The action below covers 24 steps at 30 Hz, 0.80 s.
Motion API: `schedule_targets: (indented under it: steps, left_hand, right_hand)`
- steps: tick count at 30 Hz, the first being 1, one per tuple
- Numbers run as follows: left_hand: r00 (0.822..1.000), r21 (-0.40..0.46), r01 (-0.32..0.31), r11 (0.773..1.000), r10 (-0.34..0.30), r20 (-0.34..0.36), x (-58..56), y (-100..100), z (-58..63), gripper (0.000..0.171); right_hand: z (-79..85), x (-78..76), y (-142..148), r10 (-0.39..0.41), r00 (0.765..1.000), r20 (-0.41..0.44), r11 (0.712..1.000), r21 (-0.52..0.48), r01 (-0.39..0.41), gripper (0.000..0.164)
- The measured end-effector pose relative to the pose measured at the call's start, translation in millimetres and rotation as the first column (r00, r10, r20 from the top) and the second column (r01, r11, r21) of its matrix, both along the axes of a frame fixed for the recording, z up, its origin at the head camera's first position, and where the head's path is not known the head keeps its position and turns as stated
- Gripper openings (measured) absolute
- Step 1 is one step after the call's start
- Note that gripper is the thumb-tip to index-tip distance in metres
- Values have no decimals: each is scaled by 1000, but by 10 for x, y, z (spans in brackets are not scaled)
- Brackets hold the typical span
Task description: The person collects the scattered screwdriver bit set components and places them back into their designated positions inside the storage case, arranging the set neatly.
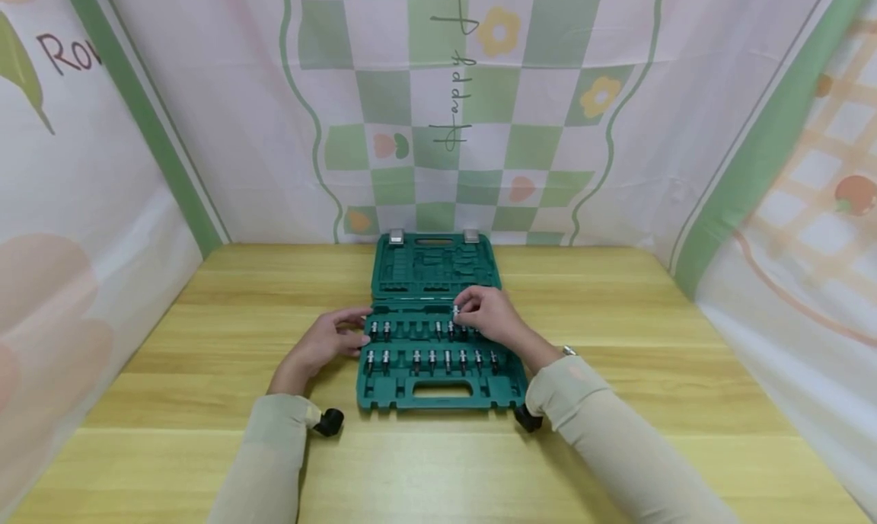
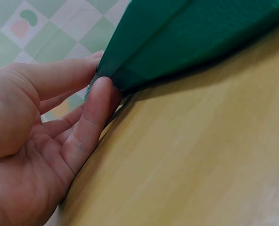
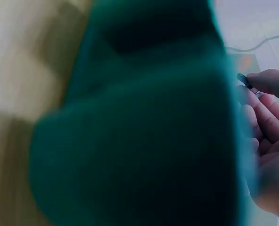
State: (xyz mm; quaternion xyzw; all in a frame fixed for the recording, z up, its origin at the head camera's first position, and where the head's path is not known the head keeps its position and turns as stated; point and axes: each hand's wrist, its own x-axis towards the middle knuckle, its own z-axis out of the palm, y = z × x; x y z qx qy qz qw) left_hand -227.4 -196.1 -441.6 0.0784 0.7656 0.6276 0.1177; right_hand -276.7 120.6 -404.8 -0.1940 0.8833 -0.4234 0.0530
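A green plastic tool case [image 1: 384, 392] lies opened flat, bit sockets [image 1: 416, 360] standing in two rows of its slots. Between thumb and fingertips, my right hand [image 1: 493, 312] pinches one small bit socket [image 3: 250, 85], silver with a dark tip, above the upper row. That hand hides the right part of this row. My left hand [image 1: 325, 343] is at the case's left side, thumb and fingers spread. In the left wrist view its fingertips touch the edge of the green case [image 2: 191, 42]. The case side [image 3: 135, 150] fills most of the right wrist view, blurred.
The case lid [image 1: 438, 261], with moulded recesses and two silver latches [image 1: 396, 237], lies toward the back curtain [image 1: 445, 128]. Beneath is a wooden table [image 1: 205, 402]. Black devices [image 1: 329, 422] sit at both sleeve cuffs. Several slots mid-row hold nothing.
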Motion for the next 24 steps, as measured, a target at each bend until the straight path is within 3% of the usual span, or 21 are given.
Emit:
schedule_targets:
  steps: [24]
  left_hand:
    - [1000,-1,-4,1000,4,-3,10,6,14,54]
  right_hand:
    - [46,60,-385,20,998,60,997,71,-24,13]
